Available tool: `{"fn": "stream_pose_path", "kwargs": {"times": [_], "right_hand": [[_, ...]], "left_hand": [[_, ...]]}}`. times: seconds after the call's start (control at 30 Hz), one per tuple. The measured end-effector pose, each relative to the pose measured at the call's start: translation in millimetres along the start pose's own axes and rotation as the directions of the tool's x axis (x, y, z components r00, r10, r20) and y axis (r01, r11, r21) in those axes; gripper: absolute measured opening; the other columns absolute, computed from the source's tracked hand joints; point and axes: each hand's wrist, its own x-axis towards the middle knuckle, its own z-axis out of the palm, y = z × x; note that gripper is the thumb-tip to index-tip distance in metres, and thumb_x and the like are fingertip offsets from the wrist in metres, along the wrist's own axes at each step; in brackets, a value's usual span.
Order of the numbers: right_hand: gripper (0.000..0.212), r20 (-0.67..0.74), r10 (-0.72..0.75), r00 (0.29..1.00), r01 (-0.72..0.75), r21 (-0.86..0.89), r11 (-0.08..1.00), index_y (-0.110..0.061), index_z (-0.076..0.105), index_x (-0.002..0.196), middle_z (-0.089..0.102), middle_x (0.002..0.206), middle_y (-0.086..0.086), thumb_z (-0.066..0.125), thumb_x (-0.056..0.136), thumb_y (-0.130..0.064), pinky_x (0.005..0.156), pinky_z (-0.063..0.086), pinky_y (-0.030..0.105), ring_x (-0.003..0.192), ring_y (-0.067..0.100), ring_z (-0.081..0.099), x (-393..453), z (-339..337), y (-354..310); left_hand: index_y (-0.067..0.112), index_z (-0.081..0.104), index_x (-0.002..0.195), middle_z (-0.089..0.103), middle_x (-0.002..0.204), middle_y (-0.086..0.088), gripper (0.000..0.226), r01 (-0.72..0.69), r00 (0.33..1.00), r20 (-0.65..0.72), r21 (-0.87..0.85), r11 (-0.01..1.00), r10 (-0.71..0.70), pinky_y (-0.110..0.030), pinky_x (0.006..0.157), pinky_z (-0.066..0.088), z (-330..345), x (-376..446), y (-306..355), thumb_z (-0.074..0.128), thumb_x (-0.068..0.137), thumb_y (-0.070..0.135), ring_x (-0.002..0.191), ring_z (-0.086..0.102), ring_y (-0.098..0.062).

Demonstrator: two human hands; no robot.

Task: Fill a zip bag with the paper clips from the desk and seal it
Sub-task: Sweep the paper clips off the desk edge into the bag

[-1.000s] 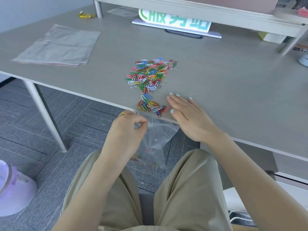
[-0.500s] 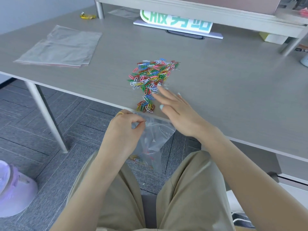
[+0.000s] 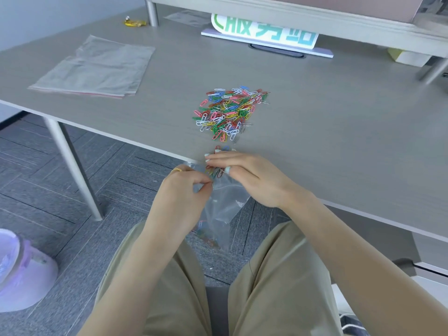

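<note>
A pile of coloured paper clips (image 3: 228, 112) lies on the grey desk (image 3: 327, 132) a little back from its near edge. A clear zip bag (image 3: 223, 209) hangs below that edge, mouth up, with some clips at its bottom. My left hand (image 3: 184, 197) pinches the bag's rim. My right hand (image 3: 247, 175) lies palm down at the desk edge, fingers over a small bunch of clips (image 3: 214, 172) that tips over the edge into the bag's mouth. A couple of clips (image 3: 221, 148) show just beyond its fingertips.
Spare flat zip bags (image 3: 97, 69) lie at the desk's left. A white sign with green letters (image 3: 264, 32) stands at the back under a raised shelf. A yellow wrapper (image 3: 134, 21) sits far left. A desk leg (image 3: 72, 163) and a purple object (image 3: 21, 270) are on the floor.
My right hand reached up to the pile, then drew a small bunch of clips back to the desk edge over the bag's mouth. My left hand kept hold of the bag.
</note>
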Motion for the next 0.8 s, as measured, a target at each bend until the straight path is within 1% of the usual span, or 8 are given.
{"fn": "stream_pose_path", "kwargs": {"times": [0.1,0.17,0.23,0.33,0.47,0.6,0.7,0.8], "right_hand": [[0.046,-0.009,0.006,1.000,-0.005,0.054,0.999,-0.015,0.057,0.123,0.052,0.136,-0.006,0.030,0.086,-0.019,0.113,0.027,0.026,0.131,0.001,0.038,-6.1,1.5,-3.4],[0.045,-0.021,0.010,1.000,-0.008,0.103,0.995,-0.014,0.059,0.120,0.055,0.133,-0.005,0.031,0.085,-0.018,0.111,0.029,0.023,0.128,0.001,0.041,-10.1,1.3,-5.3],[0.044,-0.035,0.025,0.999,-0.018,0.166,0.986,-0.014,0.062,0.117,0.059,0.127,-0.006,0.032,0.084,-0.017,0.109,0.031,0.021,0.125,0.000,0.044,-14.0,0.6,-6.7],[0.043,-0.121,0.071,0.990,-0.032,0.298,0.954,-0.016,0.065,0.113,0.062,0.118,-0.009,0.034,0.083,-0.016,0.102,0.036,0.015,0.118,0.000,0.050,-12.8,-3.2,-5.7],[0.039,-0.246,0.165,0.955,-0.090,0.288,0.953,-0.017,0.065,0.113,0.060,0.122,-0.010,0.036,0.086,-0.015,0.098,0.030,0.005,0.117,-0.005,0.047,1.2,-12.6,-0.7],[0.040,-0.161,0.132,0.978,-0.112,0.126,0.986,-0.021,0.065,0.112,0.062,0.123,-0.010,0.035,0.086,-0.014,0.102,0.035,0.016,0.115,-0.003,0.049,0.8,-9.0,0.2],[0.045,-0.122,0.075,0.990,-0.063,0.096,0.993,-0.020,0.066,0.110,0.065,0.120,-0.007,0.033,0.080,-0.016,0.101,0.039,0.019,0.113,-0.002,0.053,-8.2,-3.4,-4.0],[0.044,-0.121,0.075,0.990,-0.049,0.207,0.977,-0.022,0.068,0.107,0.067,0.117,0.001,0.035,0.079,-0.016,0.102,0.041,0.030,0.114,0.011,0.057,-13.6,-5.8,-5.6]], "left_hand": [[0.013,0.072,0.085,0.058,0.095,-0.004,0.014,-0.007,1.000,-0.001,-0.015,1.000,0.007,0.005,0.065,0.030,0.8,-0.3,3.3,0.058,0.083,0.013,0.085,0.048,-0.014],[0.016,0.072,0.085,0.055,0.093,-0.001,0.015,-0.003,1.000,0.011,-0.019,1.000,0.003,0.006,0.065,0.028,1.2,-0.4,4.5,0.058,0.083,0.013,0.086,0.046,-0.013],[0.017,0.072,0.086,0.054,0.092,0.000,0.015,-0.005,1.000,0.022,-0.017,1.000,0.005,0.004,0.065,0.030,1.9,-0.8,5.4,0.057,0.084,0.014,0.087,0.046,-0.014],[0.014,0.072,0.086,0.055,0.091,-0.002,0.014,-0.009,1.000,0.026,-0.017,1.000,0.009,-0.016,0.060,0.028,2.7,-1.5,7.8,0.058,0.084,0.014,0.087,0.047,-0.016],[0.012,0.072,0.082,0.057,0.093,-0.006,0.013,-0.014,1.000,0.027,-0.013,1.000,0.015,-0.017,0.059,0.028,1.8,-1.2,10.5,0.059,0.083,0.014,0.086,0.047,-0.017],[0.014,0.072,0.082,0.057,0.094,-0.005,0.013,-0.014,1.000,0.027,-0.026,1.000,0.015,-0.007,0.064,0.032,-0.1,-0.8,11.6,0.059,0.083,0.014,0.089,0.049,-0.016],[0.015,0.072,0.083,0.057,0.095,-0.003,0.013,-0.012,1.000,0.026,-0.037,0.999,0.013,0.003,0.065,0.030,0.3,-1.9,12.6,0.059,0.083,0.014,0.088,0.048,-0.013],[0.015,0.072,0.082,0.058,0.096,-0.005,0.013,-0.014,0.999,0.035,-0.025,1.000,0.015,-0.010,0.062,0.030,2.1,-1.9,12.8,0.059,0.083,0.014,0.089,0.050,-0.015]]}}
